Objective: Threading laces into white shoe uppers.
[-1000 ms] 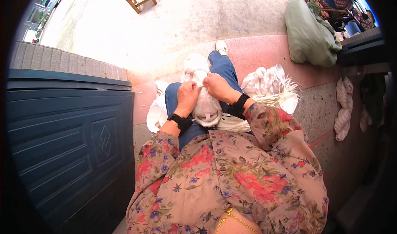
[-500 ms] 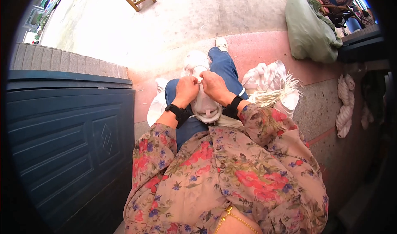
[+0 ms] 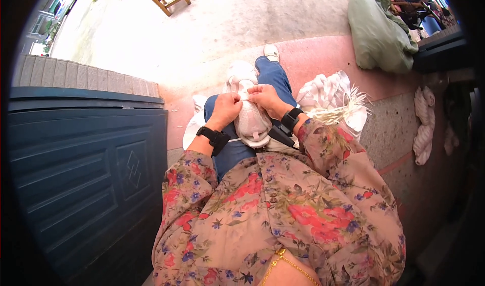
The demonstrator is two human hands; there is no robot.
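Observation:
A white-and-pinkish sneaker (image 3: pixel 252 122) rests on my lap, its end with a small pink tab toward me. Over its lacing area my two hands almost meet. My left hand (image 3: pixel 227 109) is closed, thumb and fingertips pinched at the sneaker's left side. From the other side my right hand (image 3: pixel 269 100) pinches close to it, its fingers bent. A thin white shoelace (image 3: pixel 235 140) shows beside the sneaker; the part between my fingertips is too small to see clearly. Just beyond my hands is another pale, shoe-like shape (image 3: pixel 239 74), washed out by light.
By my right leg lies a heap of white laces (image 3: pixel 331 101) with loose ends. White material (image 3: pixel 194 122) sits by my left knee. A blue door panel (image 3: pixel 91 170) stands left, a full green sack (image 3: pixel 379 33) far right, a wooden stool (image 3: pixel 169 1) ahead. A twisted white bundle (image 3: pixel 423 124) hangs at right.
My right hand has shifted slightly to the right, its fingers lifted a little over the sneaker. The left hand stays pinched in nearly the same place. The view has tilted slightly.

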